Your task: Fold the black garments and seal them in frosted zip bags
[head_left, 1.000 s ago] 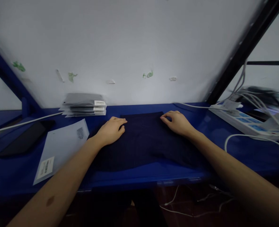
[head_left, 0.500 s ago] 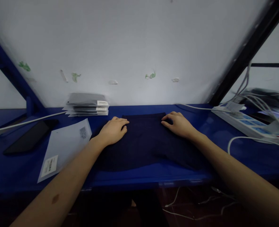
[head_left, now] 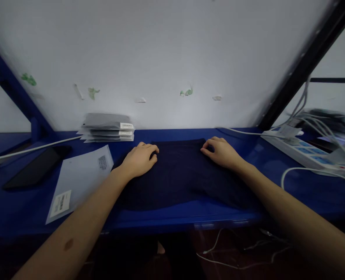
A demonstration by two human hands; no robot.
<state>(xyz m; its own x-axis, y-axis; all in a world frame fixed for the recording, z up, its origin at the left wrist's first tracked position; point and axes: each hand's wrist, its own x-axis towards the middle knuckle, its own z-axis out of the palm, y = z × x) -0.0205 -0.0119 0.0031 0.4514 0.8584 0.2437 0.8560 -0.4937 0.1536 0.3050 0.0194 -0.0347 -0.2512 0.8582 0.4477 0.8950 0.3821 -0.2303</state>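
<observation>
So the dark cloth (head_left: 175, 175) lies between my hands. Left hand (head_left: 139, 159) is loosely spread, can't tell if my right hand (head_left: 221, 152) is pinching the far corner.

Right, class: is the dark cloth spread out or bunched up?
Spread out: the cloth lies broad and mostly flat across the table. Whether it is doubled over, I cannot tell.

Matt dark cloth (head_left: 172, 175) lies on a smooth, glossy tabletop (head_left: 257, 155) beside a translucent plastic bag (head_left: 81, 171)
</observation>
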